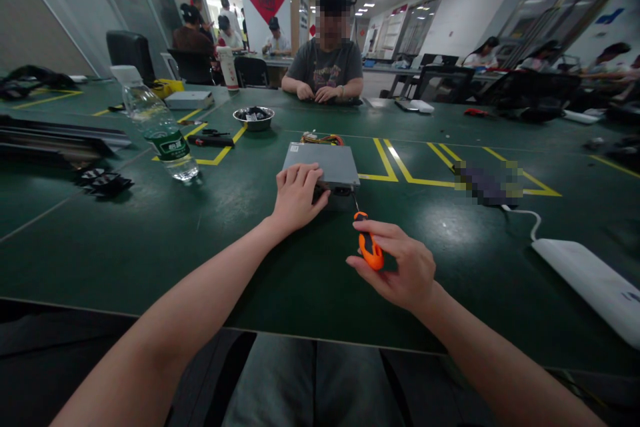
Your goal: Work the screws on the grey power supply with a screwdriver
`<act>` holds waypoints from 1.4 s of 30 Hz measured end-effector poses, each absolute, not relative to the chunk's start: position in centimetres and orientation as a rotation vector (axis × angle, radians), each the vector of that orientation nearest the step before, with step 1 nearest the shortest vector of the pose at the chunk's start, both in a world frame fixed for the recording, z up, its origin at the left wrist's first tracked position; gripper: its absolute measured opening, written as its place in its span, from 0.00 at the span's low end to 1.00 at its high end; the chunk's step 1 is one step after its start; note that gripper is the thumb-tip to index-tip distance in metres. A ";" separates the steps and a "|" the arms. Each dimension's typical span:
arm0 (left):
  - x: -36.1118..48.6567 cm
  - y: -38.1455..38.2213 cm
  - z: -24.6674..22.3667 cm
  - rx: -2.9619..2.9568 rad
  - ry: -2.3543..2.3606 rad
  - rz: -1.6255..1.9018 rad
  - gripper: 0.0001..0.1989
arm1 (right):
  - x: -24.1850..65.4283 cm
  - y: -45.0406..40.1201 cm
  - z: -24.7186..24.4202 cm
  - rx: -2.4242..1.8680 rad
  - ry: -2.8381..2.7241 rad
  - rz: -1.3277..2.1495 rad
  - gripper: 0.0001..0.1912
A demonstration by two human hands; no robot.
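A grey metal computer power supply lies flat on the green table, its coloured cables bunched behind it. My left hand grips its near left part, fingers over the top and thumb along the front face. Between the fingers and thumb of my right hand is an orange and black screwdriver. Its shaft points up and forward, and the tip meets the near right corner of the power supply's front face. Whether the tip sits in a screw is too small to tell.
Left of the power supply stand a tilted-looking water bottle and a metal bowl with small dark parts. A white power bank lies at right, cabled to a blurred phone. Across the table sits a person.
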State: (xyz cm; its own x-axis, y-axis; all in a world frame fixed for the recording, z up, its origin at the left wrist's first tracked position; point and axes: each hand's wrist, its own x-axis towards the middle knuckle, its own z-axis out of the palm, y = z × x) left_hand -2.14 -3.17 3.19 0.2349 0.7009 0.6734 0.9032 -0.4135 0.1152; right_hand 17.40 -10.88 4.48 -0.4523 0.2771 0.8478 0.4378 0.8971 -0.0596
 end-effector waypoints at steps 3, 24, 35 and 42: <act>-2.1 -3.2 3.2 -2.212 -1.497 -0.960 0.17 | 17.3 -11.0 4.5 -0.526 -2.089 -0.139 0.23; -2.1 -3.2 3.2 -2.210 -1.497 -0.965 0.16 | 17.4 -11.1 4.8 -0.526 -2.185 -0.253 0.17; -2.1 -3.2 3.1 -2.186 -1.477 -0.951 0.16 | 17.2 -11.2 4.6 -0.542 -2.159 -0.186 0.23; -2.1 -3.2 3.1 -2.189 -1.479 -0.964 0.16 | 17.3 -10.9 4.5 -0.629 -2.098 -0.356 0.15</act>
